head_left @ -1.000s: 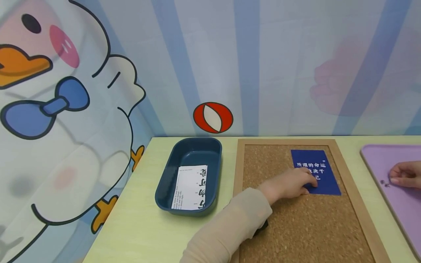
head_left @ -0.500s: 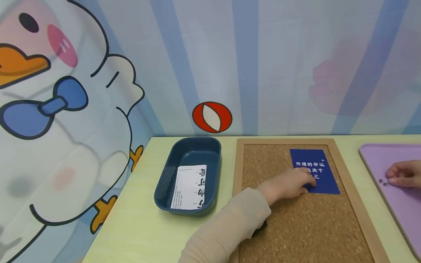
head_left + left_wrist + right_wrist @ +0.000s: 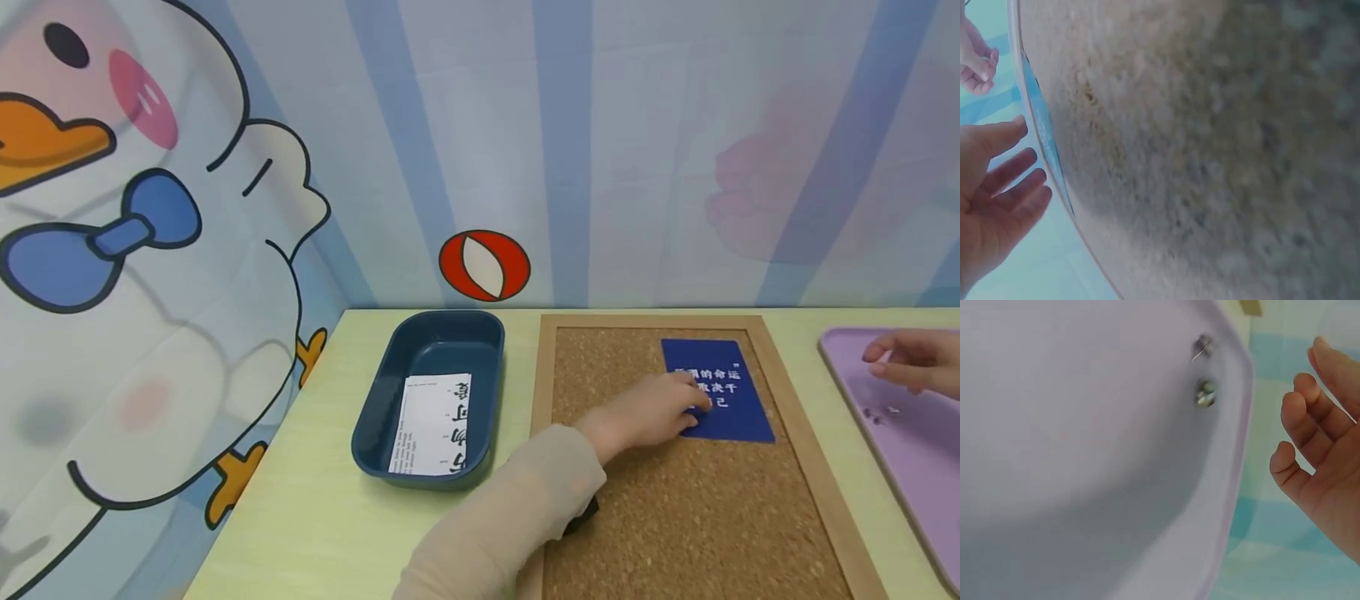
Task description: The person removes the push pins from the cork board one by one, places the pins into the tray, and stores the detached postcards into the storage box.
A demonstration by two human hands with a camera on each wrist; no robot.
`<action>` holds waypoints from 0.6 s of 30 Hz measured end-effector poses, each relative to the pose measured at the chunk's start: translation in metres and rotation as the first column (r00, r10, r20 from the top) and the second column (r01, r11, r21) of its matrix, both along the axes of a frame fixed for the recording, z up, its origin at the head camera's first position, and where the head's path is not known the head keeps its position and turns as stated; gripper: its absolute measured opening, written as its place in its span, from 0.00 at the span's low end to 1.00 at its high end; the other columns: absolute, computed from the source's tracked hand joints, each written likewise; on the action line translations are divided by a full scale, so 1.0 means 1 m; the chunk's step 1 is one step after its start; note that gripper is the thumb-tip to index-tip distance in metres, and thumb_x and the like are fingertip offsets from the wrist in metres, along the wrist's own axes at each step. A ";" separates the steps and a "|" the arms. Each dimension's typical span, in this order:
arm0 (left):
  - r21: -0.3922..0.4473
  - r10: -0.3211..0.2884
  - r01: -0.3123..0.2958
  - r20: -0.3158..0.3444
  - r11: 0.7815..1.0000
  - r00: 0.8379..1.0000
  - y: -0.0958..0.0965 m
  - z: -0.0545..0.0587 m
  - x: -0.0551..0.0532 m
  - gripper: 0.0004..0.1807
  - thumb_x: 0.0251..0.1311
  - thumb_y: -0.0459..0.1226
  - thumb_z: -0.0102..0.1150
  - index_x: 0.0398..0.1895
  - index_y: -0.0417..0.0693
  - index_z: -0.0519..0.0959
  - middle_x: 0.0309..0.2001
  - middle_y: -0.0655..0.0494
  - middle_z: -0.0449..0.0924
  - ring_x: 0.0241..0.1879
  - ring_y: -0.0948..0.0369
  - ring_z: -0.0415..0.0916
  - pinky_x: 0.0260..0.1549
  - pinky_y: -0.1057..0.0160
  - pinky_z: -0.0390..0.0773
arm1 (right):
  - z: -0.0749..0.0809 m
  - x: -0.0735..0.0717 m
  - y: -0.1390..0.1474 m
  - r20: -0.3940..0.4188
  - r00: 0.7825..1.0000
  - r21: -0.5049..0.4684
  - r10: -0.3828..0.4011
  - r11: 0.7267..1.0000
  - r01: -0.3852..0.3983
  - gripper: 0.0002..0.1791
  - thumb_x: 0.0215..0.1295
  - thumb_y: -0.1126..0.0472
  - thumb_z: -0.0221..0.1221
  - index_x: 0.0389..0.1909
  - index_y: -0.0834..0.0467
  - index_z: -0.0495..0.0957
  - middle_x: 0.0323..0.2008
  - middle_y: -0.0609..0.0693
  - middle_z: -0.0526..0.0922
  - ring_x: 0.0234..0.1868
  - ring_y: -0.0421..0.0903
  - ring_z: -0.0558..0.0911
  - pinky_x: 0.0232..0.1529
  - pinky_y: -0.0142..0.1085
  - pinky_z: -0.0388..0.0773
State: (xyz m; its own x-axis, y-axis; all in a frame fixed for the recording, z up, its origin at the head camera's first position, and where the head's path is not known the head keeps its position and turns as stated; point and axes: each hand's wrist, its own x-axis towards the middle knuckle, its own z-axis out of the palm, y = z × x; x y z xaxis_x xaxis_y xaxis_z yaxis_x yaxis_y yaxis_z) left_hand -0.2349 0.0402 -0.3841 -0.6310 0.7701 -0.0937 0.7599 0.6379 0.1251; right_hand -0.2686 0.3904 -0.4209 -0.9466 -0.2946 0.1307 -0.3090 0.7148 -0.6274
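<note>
My left hand (image 3: pixel 656 408) reaches over the corkboard (image 3: pixel 675 517), its fingertips on or just above the left part of a dark blue card (image 3: pixel 738 421) with white lettering. In the left wrist view, the fingers of my left hand (image 3: pixel 1000 200) are loosely bent and hold nothing visible. Beyond the board, my right hand (image 3: pixel 918 360) hovers over the purple tray (image 3: pixel 900 475), thumb and fingers apart. In the right wrist view, small metal pins (image 3: pixel 1205 394) lie near the tray's edge, and nothing shows between the fingers of my right hand (image 3: pixel 1329 425).
A dark blue bin (image 3: pixel 378 425) stands left of the board, with printed white cards (image 3: pixel 431 429) lying in it. The board's wooden frame (image 3: pixel 813 442) rises around the cork. A printed cloth backdrop (image 3: pixel 637 167) closes off the back of the pale table (image 3: pixel 300 533).
My right hand has lifted up and back from the pins, and its fingers have spread. The left hand has drawn slightly left, uncovering more of the blue card, which stays in place.
</note>
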 end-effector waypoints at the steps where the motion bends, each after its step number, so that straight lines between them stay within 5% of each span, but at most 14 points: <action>1: -0.006 -0.001 0.001 -0.012 1.000 1.000 -0.001 0.002 0.001 0.17 0.65 0.39 0.53 0.56 0.55 0.76 0.54 0.62 0.73 0.56 0.69 0.68 0.52 0.77 0.64 | 0.005 0.000 -0.003 -0.002 1.000 0.020 -0.002 1.000 0.002 0.04 0.64 0.69 0.55 0.35 0.57 0.74 0.17 0.45 0.68 0.18 0.38 0.67 0.19 0.33 0.64; 3: -0.014 0.005 -0.005 -0.029 1.000 1.000 -0.004 0.006 0.003 0.16 0.65 0.40 0.53 0.56 0.55 0.77 0.53 0.62 0.74 0.52 0.70 0.70 0.49 0.78 0.66 | 0.013 0.001 -0.009 -0.022 1.000 0.057 0.001 0.998 0.000 0.02 0.63 0.69 0.56 0.35 0.62 0.73 0.18 0.45 0.70 0.19 0.37 0.68 0.20 0.32 0.66; 12: 0.081 0.016 -0.011 -0.060 0.997 0.998 -0.028 0.022 0.010 0.16 0.65 0.36 0.53 0.55 0.51 0.77 0.51 0.59 0.76 0.48 0.69 0.73 0.44 0.78 0.68 | 0.035 0.008 -0.033 -0.095 0.988 -0.052 0.122 0.990 -0.128 0.20 0.58 0.78 0.56 0.31 0.46 0.75 0.17 0.43 0.71 0.19 0.37 0.68 0.18 0.31 0.63; 18: 0.120 0.009 0.004 -0.109 0.993 0.994 -0.045 0.029 0.012 0.15 0.64 0.35 0.53 0.54 0.49 0.78 0.50 0.57 0.76 0.47 0.67 0.74 0.46 0.76 0.69 | 0.047 0.010 -0.057 -0.063 0.991 0.099 0.117 0.989 -0.110 0.06 0.62 0.72 0.56 0.35 0.58 0.76 0.22 0.40 0.74 0.21 0.37 0.69 0.21 0.31 0.65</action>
State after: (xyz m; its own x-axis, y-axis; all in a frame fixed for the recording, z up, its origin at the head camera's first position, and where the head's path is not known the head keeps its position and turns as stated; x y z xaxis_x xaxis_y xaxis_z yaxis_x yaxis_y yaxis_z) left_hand -0.2231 -0.0048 -0.3553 -0.6345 0.7699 0.0691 0.7715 0.6253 0.1175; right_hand -0.2582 0.3330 -0.3737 -0.8962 -0.4138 0.1600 -0.4312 0.7279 -0.5331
